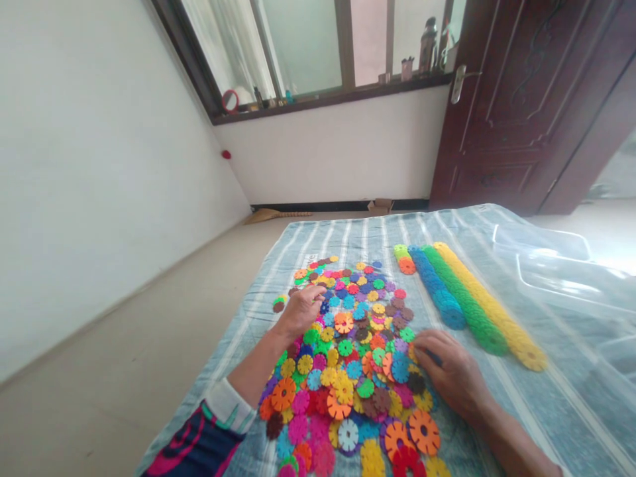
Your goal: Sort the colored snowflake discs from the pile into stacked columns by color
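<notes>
A wide heap of notched plastic discs [345,348], flower-like and in many colours and sizes, covers the middle of the striped cloth. My left hand [301,309] is at the heap's left side, fingers bent and pinched together; whatever lies between them is hidden. Along the right edge of the heap rests my right hand [450,364], its fingers curled by an orange and a blue disc. A dark patch shows between thumb and fingers, too unclear to name. To its right lie overlapping rows of sorted discs: a blue row [437,291], a green row [467,301] and a yellow row [489,305].
A short row of lime and orange discs [405,258] lies beside the blue row's far end. Clear plastic boxes [576,285] stand at the right on the striped cloth [342,235]. Beyond are a broom [271,215], a small carton [380,206] and a dark red door [521,112].
</notes>
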`<state>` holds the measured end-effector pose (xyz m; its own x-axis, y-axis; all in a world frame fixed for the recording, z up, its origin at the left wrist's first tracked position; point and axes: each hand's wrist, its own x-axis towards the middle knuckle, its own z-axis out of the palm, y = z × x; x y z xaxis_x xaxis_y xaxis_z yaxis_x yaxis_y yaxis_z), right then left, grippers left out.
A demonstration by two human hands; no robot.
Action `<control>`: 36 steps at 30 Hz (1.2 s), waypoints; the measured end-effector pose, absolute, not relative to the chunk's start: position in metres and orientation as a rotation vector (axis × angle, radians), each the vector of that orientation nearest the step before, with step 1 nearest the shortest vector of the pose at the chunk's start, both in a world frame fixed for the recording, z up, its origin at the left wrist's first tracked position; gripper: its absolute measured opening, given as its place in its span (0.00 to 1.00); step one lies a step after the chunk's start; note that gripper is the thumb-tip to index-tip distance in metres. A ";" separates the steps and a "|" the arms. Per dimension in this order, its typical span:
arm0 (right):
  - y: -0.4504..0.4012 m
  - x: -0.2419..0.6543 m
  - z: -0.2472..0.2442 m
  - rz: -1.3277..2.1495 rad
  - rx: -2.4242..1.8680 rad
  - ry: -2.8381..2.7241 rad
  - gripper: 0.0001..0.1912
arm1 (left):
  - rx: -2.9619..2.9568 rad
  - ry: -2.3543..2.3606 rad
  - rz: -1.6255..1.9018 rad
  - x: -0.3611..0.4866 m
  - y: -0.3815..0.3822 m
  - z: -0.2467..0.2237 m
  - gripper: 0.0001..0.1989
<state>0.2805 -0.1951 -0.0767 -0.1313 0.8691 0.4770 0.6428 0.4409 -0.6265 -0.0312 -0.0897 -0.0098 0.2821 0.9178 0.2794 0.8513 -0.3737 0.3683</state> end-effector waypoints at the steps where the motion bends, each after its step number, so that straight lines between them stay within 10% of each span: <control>1: -0.195 0.280 -0.077 0.339 -1.281 -1.857 0.11 | 2.410 1.684 0.678 -0.030 -0.085 -0.009 0.13; 18: -0.195 0.281 -0.076 0.337 -1.269 -1.855 0.11 | 2.548 1.484 -0.035 -0.012 -0.119 0.007 0.14; 36: -0.195 0.281 -0.076 0.369 -1.269 -1.858 0.10 | 2.320 1.521 0.393 -0.020 -0.115 -0.002 0.07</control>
